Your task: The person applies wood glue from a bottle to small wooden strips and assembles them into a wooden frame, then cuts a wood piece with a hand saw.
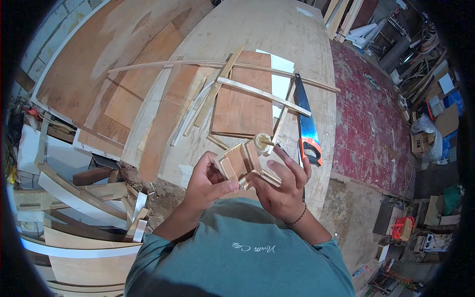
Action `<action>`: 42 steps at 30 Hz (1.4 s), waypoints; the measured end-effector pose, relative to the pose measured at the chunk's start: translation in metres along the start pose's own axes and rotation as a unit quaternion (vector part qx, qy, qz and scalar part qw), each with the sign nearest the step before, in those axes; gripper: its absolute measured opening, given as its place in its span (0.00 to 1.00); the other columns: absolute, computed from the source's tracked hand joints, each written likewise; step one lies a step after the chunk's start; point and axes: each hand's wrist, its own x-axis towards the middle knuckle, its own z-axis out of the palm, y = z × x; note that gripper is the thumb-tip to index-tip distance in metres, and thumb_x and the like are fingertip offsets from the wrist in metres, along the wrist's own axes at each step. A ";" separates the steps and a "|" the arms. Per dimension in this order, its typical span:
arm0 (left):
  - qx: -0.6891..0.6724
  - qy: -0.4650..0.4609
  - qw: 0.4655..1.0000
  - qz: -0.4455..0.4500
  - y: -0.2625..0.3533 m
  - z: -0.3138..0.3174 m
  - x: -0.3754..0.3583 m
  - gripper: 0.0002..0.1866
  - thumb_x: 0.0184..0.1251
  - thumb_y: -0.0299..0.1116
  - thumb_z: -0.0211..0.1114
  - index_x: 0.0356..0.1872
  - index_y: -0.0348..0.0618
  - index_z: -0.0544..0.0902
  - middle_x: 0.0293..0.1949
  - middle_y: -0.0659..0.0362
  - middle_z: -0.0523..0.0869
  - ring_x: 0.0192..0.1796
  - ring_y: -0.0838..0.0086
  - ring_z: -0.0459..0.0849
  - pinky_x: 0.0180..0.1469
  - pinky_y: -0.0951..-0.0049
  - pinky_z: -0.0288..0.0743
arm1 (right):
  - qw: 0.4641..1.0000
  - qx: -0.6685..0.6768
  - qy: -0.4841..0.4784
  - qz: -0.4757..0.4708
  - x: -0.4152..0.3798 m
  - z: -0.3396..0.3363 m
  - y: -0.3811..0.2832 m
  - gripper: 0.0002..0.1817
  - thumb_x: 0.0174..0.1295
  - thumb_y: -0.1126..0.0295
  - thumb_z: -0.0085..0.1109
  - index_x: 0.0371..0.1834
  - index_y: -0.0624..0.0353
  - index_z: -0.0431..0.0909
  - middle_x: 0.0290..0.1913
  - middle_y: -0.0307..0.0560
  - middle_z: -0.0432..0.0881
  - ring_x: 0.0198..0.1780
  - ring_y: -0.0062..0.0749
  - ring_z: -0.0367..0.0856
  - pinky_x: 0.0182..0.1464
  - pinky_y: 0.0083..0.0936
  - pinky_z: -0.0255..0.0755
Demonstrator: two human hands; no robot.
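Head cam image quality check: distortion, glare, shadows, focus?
Head view: fisheye look, black rounded corners, large board edge bowed at left; head view: bright sheen on the saw blade, white sheet nearly washed out; head view: dark shadow low on the shirt; head view: small wooden piece fairly clear, clutter at right dimmer, softer.

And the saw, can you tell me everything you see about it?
The saw has a flat, metal-looking blade, blue near the handle, darker and narrower toward the tip. The handle is orange and black, with a finger hole. It lies on the right side of the table, handle end nearer the person. A thin wooden strip crosses over the blade. The right hand looks close, but I can't tell if it touches.
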 end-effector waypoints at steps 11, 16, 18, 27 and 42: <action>-0.035 0.005 0.999 -0.029 -0.001 0.001 0.005 0.25 0.49 0.30 0.75 0.42 0.39 0.67 0.37 0.57 0.76 0.39 0.76 0.80 0.41 0.74 0.78 | 0.999 -0.001 -0.053 -0.005 0.012 -0.006 0.000 0.11 0.45 0.65 0.65 0.35 0.38 0.83 0.56 0.36 0.71 0.65 0.38 0.59 0.68 0.56 0.46; -0.036 0.007 0.999 -0.034 -0.001 0.003 0.005 0.24 0.49 0.29 0.74 0.43 0.38 0.67 0.38 0.57 0.77 0.39 0.76 0.80 0.41 0.74 0.78 | 0.997 -0.024 -0.071 -0.010 0.014 -0.010 -0.001 0.15 0.44 0.64 0.65 0.39 0.36 0.83 0.57 0.36 0.71 0.65 0.38 0.59 0.67 0.57 0.47; -0.043 0.002 0.999 -0.023 -0.006 -0.001 0.006 0.24 0.50 0.29 0.73 0.43 0.38 0.67 0.38 0.57 0.77 0.40 0.77 0.79 0.42 0.74 0.78 | 0.990 0.072 -0.119 0.035 0.020 -0.016 0.000 0.26 0.46 0.64 0.65 0.53 0.42 0.77 0.59 0.43 0.69 0.64 0.44 0.60 0.67 0.54 0.48; -0.058 -0.003 0.998 -0.022 -0.008 0.004 0.004 0.25 0.53 0.30 0.71 0.48 0.37 0.67 0.42 0.55 0.77 0.44 0.76 0.78 0.46 0.74 0.75 | 0.599 0.713 -0.166 0.325 0.006 0.000 0.013 0.41 0.58 0.73 0.60 0.72 0.62 0.46 0.66 0.55 0.61 0.68 0.40 0.61 0.67 0.36 0.56; 0.078 -0.083 0.993 -0.023 0.001 0.022 -0.004 0.39 0.55 0.27 0.68 0.65 0.33 0.55 0.56 0.51 0.72 0.59 0.70 0.73 0.64 0.67 0.65 | 0.676 0.632 -0.118 0.360 -0.001 0.005 0.003 0.41 0.53 0.80 0.64 0.70 0.65 0.51 0.62 0.52 0.66 0.64 0.35 0.67 0.64 0.32 0.63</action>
